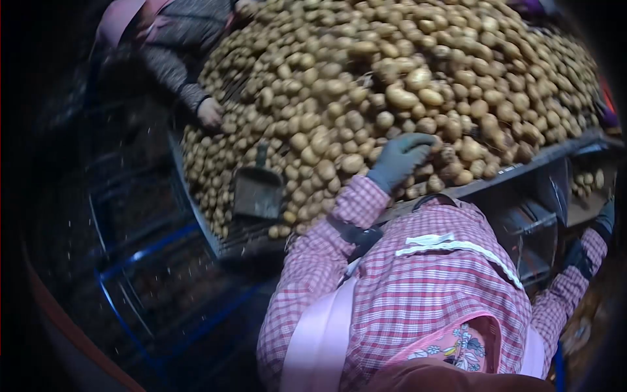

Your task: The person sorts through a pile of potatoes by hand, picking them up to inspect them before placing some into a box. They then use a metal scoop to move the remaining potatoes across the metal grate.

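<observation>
A large heap of potatoes (313, 124) covers the sorting table in front of me. My left hand (400, 162), in a grey-green glove, reaches over the table's near edge. Its thumb and fingers close round a potato (436, 145) at the side of the heap. Far to the right, my right hand (606, 217), also gloved, hangs low beside a compartment with a few potatoes (588, 179) in it. Its fingers are dark and partly cut off by the view's edge, so their grip does not show.
A scoop (258, 191) lies among small potatoes at the table's left corner. Across the table, a person's hand (210, 112) touches the potatoes. The table's metal rim (529, 163) runs along my front. Blue metal frames (147, 251) stand at the left.
</observation>
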